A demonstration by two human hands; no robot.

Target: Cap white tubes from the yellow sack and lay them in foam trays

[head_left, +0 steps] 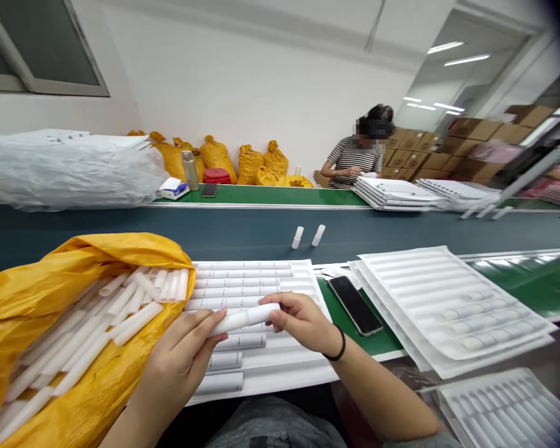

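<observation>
Between my hands is a white plastic tube [236, 321], lying nearly level with a visible joint near its middle. My left hand [182, 351] is closed around its left end. The thumb and fingers of my right hand [303, 320] pinch its smoother right end. Beneath them lies a white ribbed tray [303, 366] with rows of printed white tubes [245, 274], partly hidden by my hands. To the left, a yellow sack [135, 244] gapes, full of loose translucent white tubes [86, 348].
Two short tubes [297, 238] stand on the dark conveyor belt [242, 227]. A phone [356, 305] lies right of the tray, beside stacked white trays [420, 280]. Across the belt, a person in a striped shirt [348, 158] works near more trays [394, 191]. A plastic-wrapped stack [70, 171] is at far left.
</observation>
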